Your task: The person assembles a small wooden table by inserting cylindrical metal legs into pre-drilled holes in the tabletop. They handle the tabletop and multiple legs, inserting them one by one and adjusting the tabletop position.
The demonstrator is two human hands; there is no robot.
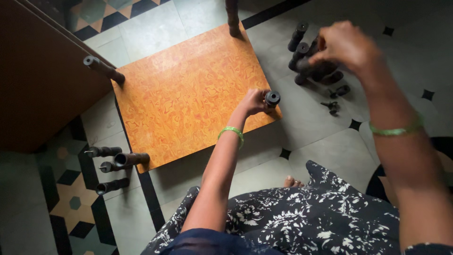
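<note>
On the tiled floor (306,127), the left hand (253,101) grips a dark leg (272,98) at the orange board (188,94); the right hand (344,45) closes on the leg pile (314,68).

This looks like a room in a home. The floor (311,127) is laid with pale tiles bordered by black and tan geometric patterns, a dark wooden cabinet (37,80) stands at the left, and furniture parts, an orange board (188,89) with turned legs (113,160), lie on the floor.
</note>
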